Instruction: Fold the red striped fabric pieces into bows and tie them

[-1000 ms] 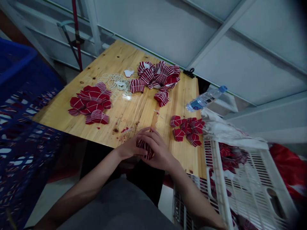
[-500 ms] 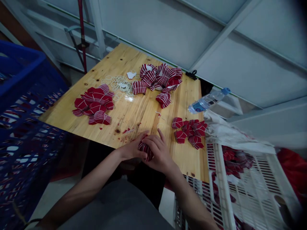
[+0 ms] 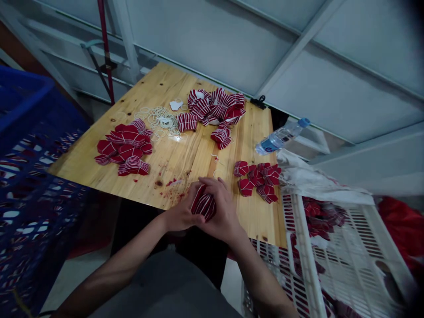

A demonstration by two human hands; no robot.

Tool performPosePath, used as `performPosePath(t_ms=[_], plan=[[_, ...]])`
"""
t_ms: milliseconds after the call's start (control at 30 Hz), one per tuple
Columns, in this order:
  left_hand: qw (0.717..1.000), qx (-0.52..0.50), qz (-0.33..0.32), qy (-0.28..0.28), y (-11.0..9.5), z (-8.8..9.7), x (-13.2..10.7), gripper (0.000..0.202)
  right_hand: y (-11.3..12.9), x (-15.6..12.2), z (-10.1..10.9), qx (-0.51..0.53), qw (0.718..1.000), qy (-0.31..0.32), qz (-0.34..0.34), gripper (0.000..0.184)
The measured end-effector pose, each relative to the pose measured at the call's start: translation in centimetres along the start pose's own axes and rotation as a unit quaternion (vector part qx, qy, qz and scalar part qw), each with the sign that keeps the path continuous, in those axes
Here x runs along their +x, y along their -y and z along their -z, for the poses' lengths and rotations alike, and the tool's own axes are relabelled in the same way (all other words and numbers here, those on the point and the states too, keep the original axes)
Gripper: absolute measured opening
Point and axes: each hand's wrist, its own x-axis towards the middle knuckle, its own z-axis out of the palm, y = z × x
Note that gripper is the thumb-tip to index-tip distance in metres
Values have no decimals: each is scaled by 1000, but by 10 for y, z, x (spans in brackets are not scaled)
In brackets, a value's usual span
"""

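Both my hands meet at the near edge of the wooden table [image 3: 185, 154]. My left hand [image 3: 180, 214] and my right hand [image 3: 223, 212] are closed around one stack of red, white-striped pieces [image 3: 203, 204], held upright between them. Just right of my hands lies a small cluster of tied red bundles [image 3: 258, 179]. A larger heap of red bundles [image 3: 124, 148] sits at the left of the table. Loose striped stacks [image 3: 215, 108] lie at the far side, beside a scatter of pale rubber bands [image 3: 160, 119].
A white slatted crate [image 3: 334, 251] with red pieces stands at the right, a pale plastic bag [image 3: 314, 181] draped over its far edge. A water bottle [image 3: 281, 137] lies beyond the table's right edge. A blue crate [image 3: 29, 168] fills the left. Grey panels stand behind.
My hands have turned the striped stack more upright and lifted it slightly, so more of its striped face shows. The view has shifted a little; the things on the table lie as before.
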Motion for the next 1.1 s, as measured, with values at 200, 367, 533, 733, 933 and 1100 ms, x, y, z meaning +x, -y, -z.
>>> performPosePath(t_ms=[200,367,533,733,933,1100], plan=[[973,-148,139,110,14,25,1,68,-9,5,3,-5,998,20,56,41],[979,-63,140,132,3,36,15,71,-9,12,7,-14,986,131,104,48],[992,-25,125,18,-6,22,20,76,-11,13,15,-63,983,149,89,69],[987,-97,114,56,1,12,16,77,-14,6,13,-79,985,135,73,56],[990,-46,137,-3,0,3,13,66,-16,1,8,-81,982,139,102,54],[990,-34,138,-1,1,1,9,53,-21,-13,0,-67,987,99,107,52]])
